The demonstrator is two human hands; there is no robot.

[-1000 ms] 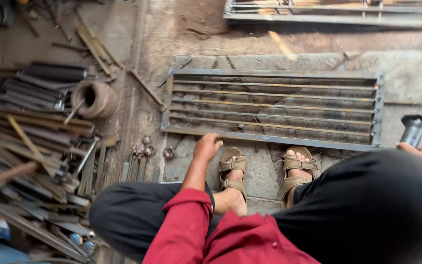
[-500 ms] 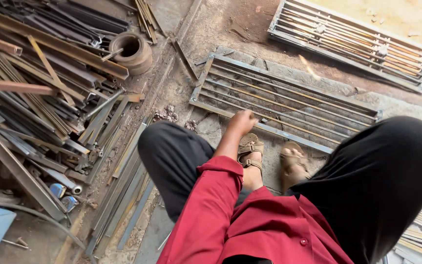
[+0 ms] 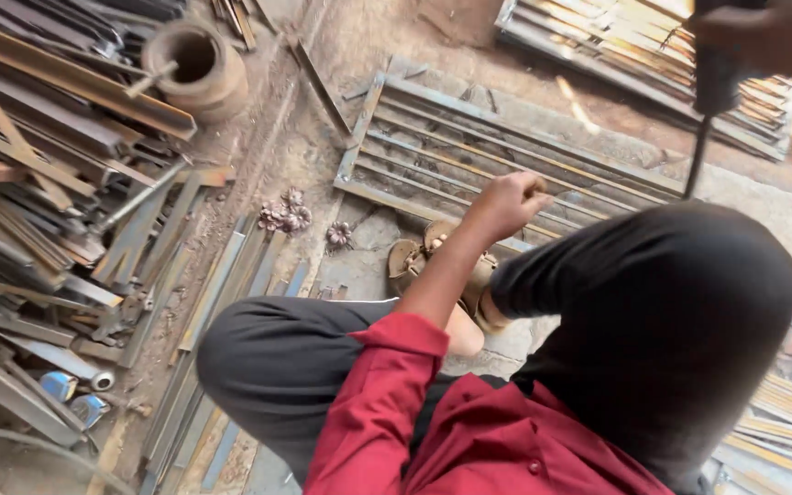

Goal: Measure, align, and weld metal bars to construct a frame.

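squatting on the floor (image 3: pixel 359 266) here, left hand (image 3: pixel 506 203) curled into a loose fist and resting on the near edge of the metal grille (image 3: pixel 469 147) lying flat in front of me; fingers are closed, but i can't tell if there's anything inside them. right hand (image 3: pixel 772 41) is up at the top right corner, blurry, fingers wrapped around a dark tool handle (image 3: pixel 717 69) with a thin rod (image 3: pixel 694 160) hanging down from it over the grille's far end. my sandals (image 3: pixel 414 261) are just beside the grille frame. second grille (image 3: pixel 634 37) sits further back. off to my left there's a big heap of steel bars (image 3: pixel 57 165), a rusty round pot (image 3: pixel 194 69), and little metal flower ornaments (image 3: pixel 286 215) on the ground near the frame corner.
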